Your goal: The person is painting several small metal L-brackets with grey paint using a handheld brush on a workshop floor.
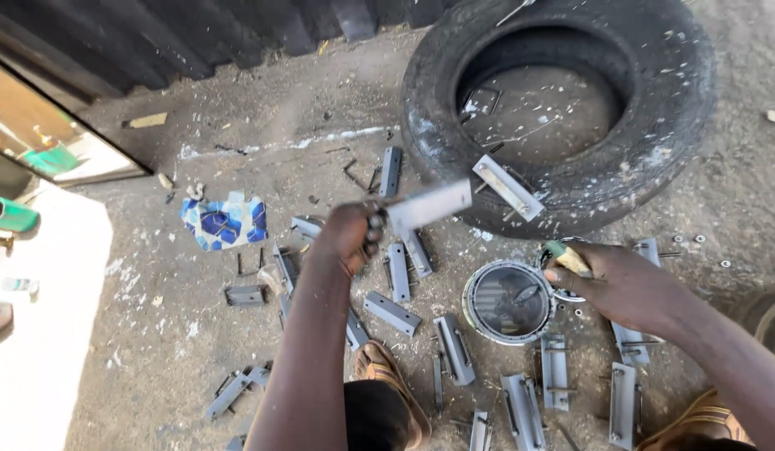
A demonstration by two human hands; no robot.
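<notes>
My left hand (pixel 347 234) is raised over the dirt floor and grips a flat grey metal piece (pixel 428 206) that looks blurred. My right hand (pixel 615 282) holds a small brush with a green and tan handle (pixel 566 257) right beside a round open paint tin (pixel 509 301). Several grey metal brackets (pixel 392 312) lie scattered on the ground around and below both hands.
A large black tyre (pixel 563 108) lies at the back right, with one metal bracket (pixel 508 187) resting on its wall. A blue and white rag (pixel 225 221) lies to the left. My sandalled foot (pixel 386 380) is at the bottom. A white surface (pixel 37 334) is at far left.
</notes>
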